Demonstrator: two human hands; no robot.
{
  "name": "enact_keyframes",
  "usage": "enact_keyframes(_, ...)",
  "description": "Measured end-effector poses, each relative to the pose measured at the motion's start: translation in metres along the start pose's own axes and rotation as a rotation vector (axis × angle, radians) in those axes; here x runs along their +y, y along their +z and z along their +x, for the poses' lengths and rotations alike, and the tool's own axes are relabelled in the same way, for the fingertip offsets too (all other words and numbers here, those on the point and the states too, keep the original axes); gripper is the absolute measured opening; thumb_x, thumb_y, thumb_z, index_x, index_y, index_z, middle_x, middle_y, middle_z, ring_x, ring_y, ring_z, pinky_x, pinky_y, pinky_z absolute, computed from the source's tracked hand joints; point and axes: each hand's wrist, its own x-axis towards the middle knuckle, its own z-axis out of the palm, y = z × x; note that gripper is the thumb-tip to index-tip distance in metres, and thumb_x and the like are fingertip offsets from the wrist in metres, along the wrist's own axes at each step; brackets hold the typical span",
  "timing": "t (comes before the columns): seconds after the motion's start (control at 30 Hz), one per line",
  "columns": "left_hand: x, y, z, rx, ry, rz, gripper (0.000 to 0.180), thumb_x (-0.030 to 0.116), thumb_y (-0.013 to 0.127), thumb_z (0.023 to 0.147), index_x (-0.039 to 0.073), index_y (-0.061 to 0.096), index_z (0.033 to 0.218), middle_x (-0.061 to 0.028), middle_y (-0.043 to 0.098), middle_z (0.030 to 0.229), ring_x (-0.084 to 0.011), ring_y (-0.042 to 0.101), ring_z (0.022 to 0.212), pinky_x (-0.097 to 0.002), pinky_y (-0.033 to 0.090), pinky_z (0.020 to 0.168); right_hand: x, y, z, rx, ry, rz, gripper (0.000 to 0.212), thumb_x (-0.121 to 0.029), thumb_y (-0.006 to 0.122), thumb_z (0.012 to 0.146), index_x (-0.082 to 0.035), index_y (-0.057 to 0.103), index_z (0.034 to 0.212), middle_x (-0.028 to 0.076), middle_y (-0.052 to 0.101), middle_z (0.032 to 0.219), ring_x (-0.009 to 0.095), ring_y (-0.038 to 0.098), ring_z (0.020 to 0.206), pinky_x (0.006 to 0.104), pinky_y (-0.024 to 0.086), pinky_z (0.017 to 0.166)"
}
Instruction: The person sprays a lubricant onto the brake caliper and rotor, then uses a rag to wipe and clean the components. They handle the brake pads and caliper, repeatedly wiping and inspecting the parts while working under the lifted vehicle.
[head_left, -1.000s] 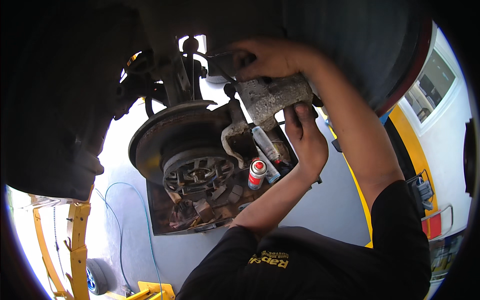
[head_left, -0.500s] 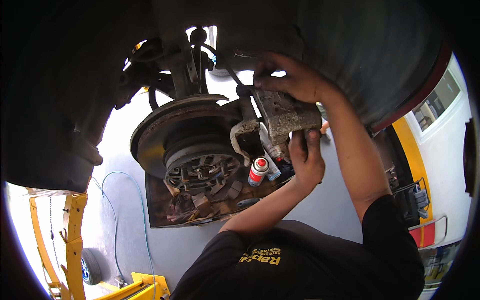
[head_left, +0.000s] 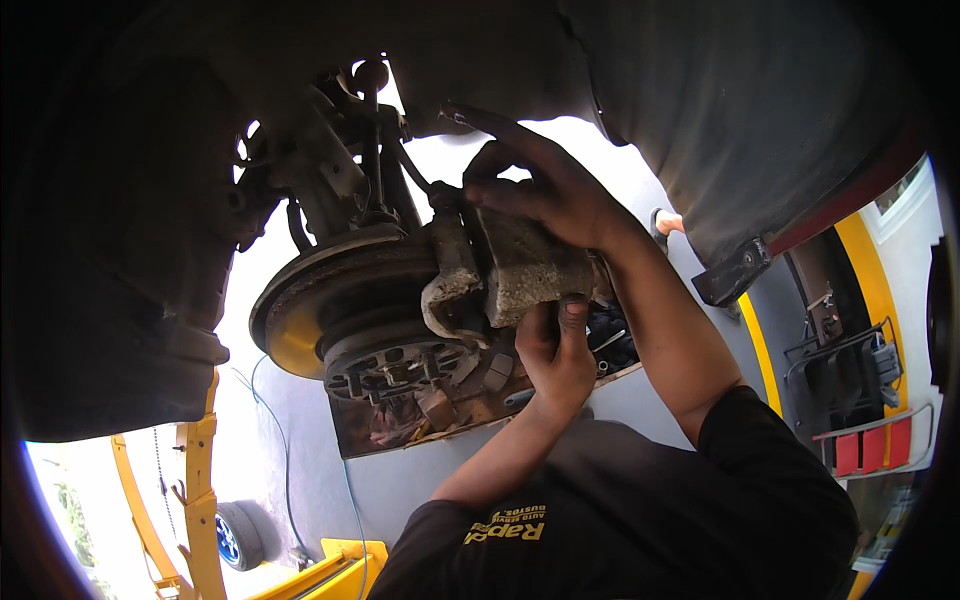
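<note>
A worn, grey brake caliper (head_left: 535,268) is between my two hands, beside the brake disc (head_left: 285,310). My left hand (head_left: 556,365) grips its lower end from below, thumb raised against the metal. Across its upper end, my right hand (head_left: 545,190) holds with bent fingers while the index finger stretches out past it. A curved metal bracket (head_left: 450,285) stands between caliper and disc; whether it touches the caliper I cannot tell. Below the disc's face, the wheel hub (head_left: 395,372) shows its bare studs. The caliper's far side is hidden.
Under the hub is a tray (head_left: 375,445) with rags, brake pads and tools. Dark wheel-arch lining (head_left: 690,130) curves overhead. A yellow stand (head_left: 200,490) and a wheel (head_left: 238,535) are at lower left, a blue hose (head_left: 285,440) on the floor. Red-seated chairs (head_left: 872,448) stand at right.
The view has shifted. Both hands and the caliper have moved left, closer to the disc. The spray cans behind the caliper are now out of sight.
</note>
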Motion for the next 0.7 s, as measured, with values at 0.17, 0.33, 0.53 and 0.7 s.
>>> enact_keyframes(0.17,0.002,0.006,0.006,0.058,-0.140,-0.161,0.034,0.032,0.064,0.109,-0.002,0.064,0.111,-0.0024,0.064,0.093,-0.0107,0.054,0.076,-0.0270,0.043,0.066,0.000,-0.004,0.006,-0.004,-0.020,-0.131,0.078,-0.028,0.077,0.097,-0.017,0.039,0.164,0.008,0.076,0.106,0.018,0.071,0.105,0.0392,0.050,0.105)
enact_keyframes(0.33,0.013,0.017,0.015,0.049,-0.155,-0.217,0.034,0.033,0.063,0.110,0.001,0.064,0.098,-0.0026,0.061,0.083,-0.0091,0.048,0.066,-0.0272,0.038,0.060,-0.025,-0.015,0.026,-0.067,0.067,-0.409,0.079,-0.058,0.077,0.090,-0.014,0.055,0.152,0.013,0.077,0.121,0.032,0.069,0.119,0.0441,0.051,0.107)
enact_keyframes(0.53,0.027,0.008,0.023,-0.058,-0.168,-0.054,0.039,0.037,0.062,0.110,0.004,0.063,0.088,0.0018,0.055,0.071,-0.0072,0.047,0.061,-0.0267,0.035,0.057,-0.025,-0.010,-0.018,0.221,0.058,-0.186,0.071,-0.057,0.077,0.089,-0.014,0.064,0.143,0.015,0.073,0.129,0.030,0.065,0.128,0.0390,0.049,0.110)
enact_keyframes(0.7,0.024,0.005,0.021,-0.008,-0.157,0.054,0.041,0.034,0.065,0.109,0.002,0.063,0.084,0.0060,0.050,0.068,-0.0047,0.040,0.062,-0.0269,0.030,0.056,0.011,-0.017,-0.034,0.213,0.188,0.185,0.060,-0.046,0.076,0.093,-0.015,0.065,0.144,0.014,0.064,0.144,0.025,0.061,0.133,0.0367,0.046,0.113)
